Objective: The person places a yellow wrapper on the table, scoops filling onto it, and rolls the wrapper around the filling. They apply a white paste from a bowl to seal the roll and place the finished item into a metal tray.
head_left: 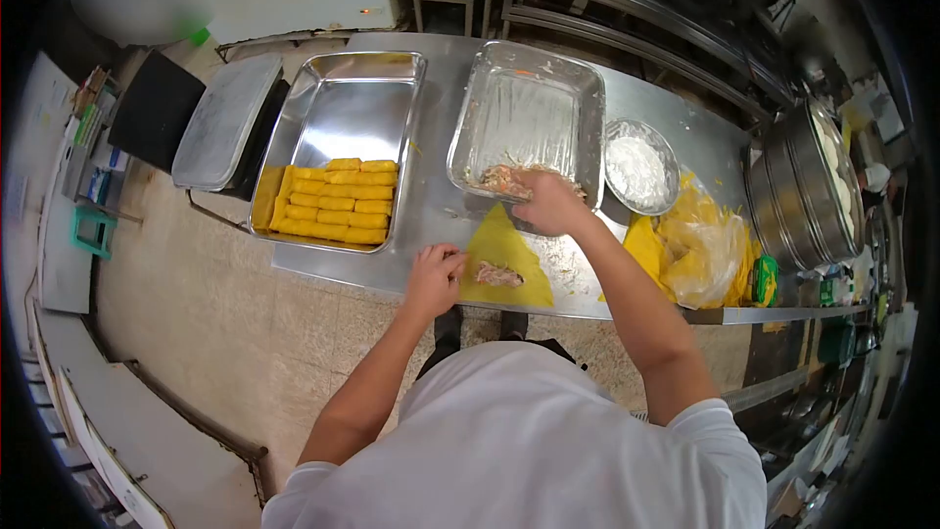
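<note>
1. At left edge of yellow wrapper (503, 243): left hand (434, 279), fingers bent, narrow grip; cannot tell if pinching the edge.
2. In near end of filling tray (534, 108): right hand (548, 204), fingers down in meat-like filling (502, 178); fingertips hidden, cannot tell how wide or if holding any.
3. Wrapper flat on steel table (446, 162), roughly triangular, point toward filling tray, wide end near table's front edge.
4. On wrapper's wide part: filling portion (499, 275), touched by neither hand.
5. Left of filling tray: roll tray (357, 113), yellow rolls (338, 204) packed at near end.
6. Right of filling tray: bowl (674, 181) with white powder (636, 165); just beside, plastic bag (720, 245) with yellow contents.
</note>
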The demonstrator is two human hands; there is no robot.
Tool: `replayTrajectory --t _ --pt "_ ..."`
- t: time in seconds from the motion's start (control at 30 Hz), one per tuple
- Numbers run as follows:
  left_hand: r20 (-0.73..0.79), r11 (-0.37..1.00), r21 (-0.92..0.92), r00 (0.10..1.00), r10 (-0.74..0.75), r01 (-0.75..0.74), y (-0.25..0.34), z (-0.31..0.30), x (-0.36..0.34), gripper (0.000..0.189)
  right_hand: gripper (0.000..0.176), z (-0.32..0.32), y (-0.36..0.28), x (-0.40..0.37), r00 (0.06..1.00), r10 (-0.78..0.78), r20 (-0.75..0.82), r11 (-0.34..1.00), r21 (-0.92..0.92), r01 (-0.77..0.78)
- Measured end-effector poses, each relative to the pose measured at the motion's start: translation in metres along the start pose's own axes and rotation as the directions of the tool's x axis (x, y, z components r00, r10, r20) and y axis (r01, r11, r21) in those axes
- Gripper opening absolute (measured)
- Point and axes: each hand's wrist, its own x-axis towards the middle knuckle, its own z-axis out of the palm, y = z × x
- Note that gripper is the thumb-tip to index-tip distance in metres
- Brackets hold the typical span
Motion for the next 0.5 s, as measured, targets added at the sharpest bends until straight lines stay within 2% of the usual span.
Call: replayTrajectory --t 0.03,0.07,0.17,0.27,0.37,0.5 --pt "-0.014 1.000 -0.028 1.000 -0.013 0.012 -0.002 0.003 -0.006 0.038 0.052 -0.002 -0.010 0.016 0.997 -0.015 0.072 1.000 0.002 0.015" --pt "-0.029 0.998 -0.056 0.999 -0.026 0.024 -0.005 0.007 -0.009 0.037 0.049 -0.004 -0.020 0.031 0.967 0.129 0.220 0.990 -0.089 -0.112" --pt "-0.110 0.998 -0.068 0.994 0.000 -0.007 -0.010 0.014 -0.014 0.033 0.042 0.007 -0.027 0.061 0.899 0.164 0.407 0.968 -0.240 -0.067" --pt "-0.096 0.997 -0.072 0.995 -0.002 -0.005 -0.012 0.013 -0.015 0.030 0.036 0.025 -0.009 0.073 0.922 0.088 0.377 0.971 -0.240 0.005" --pt "-0.086 0.995 -0.096 0.996 0.001 -0.009 -0.012 0.010 -0.014 0.029 0.034 0.018 -0.005 0.074 0.898 0.014 0.440 0.968 -0.232 0.098" --pt "-0.080 0.996 -0.092 0.997 0.003 -0.010 -0.009 0.005 -0.013 0.029 0.024 0.016 -0.005 0.053 0.942 0.056 0.331 0.996 0.042 -0.073"
